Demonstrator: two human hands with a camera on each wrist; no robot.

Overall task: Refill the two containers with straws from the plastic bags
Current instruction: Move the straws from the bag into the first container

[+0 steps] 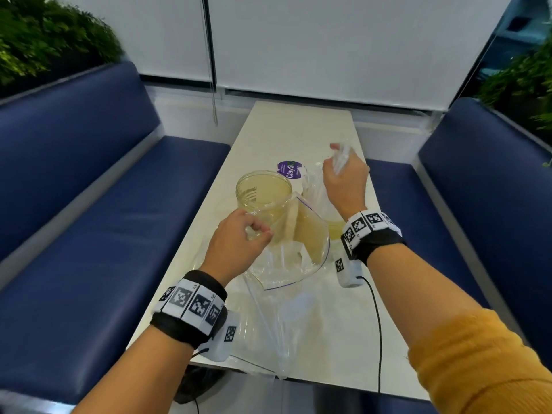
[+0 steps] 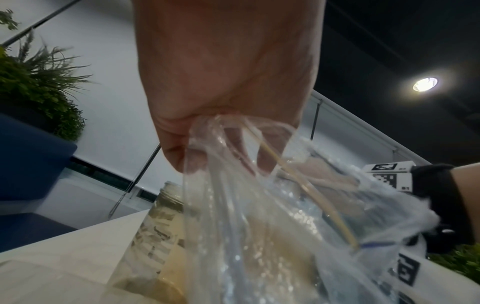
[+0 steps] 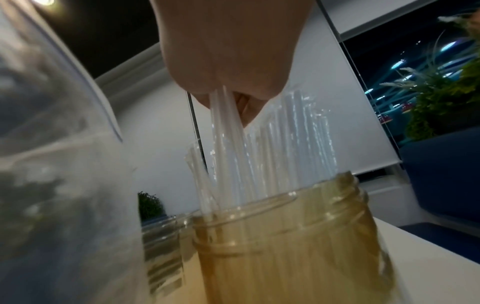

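Observation:
Two clear yellowish jars stand on the white table [image 1: 298, 127]. The left jar [image 1: 263, 192] [image 2: 161, 226] looks empty. My left hand [image 1: 257, 231] [image 2: 207, 156] pinches a clear zip bag [image 1: 298, 234] [image 2: 259, 216] at its gathered top, right beside that jar. My right hand [image 1: 337, 168] [image 3: 228, 98] grips a few clear straws [image 1: 340, 156] [image 3: 226, 127] above the right jar [image 1: 336, 228] [image 3: 285, 236]. Several straws stand in this jar, and in the head view it is mostly hidden by my wrist.
A second clear bag [image 1: 283, 324] lies flat on the near end of the table, over its front edge. A purple sticker [image 1: 288, 170] sits behind the jars. Blue benches [image 1: 104, 204] flank the table, with plants [image 1: 44, 34] behind them. Cables hang from both wrist cameras.

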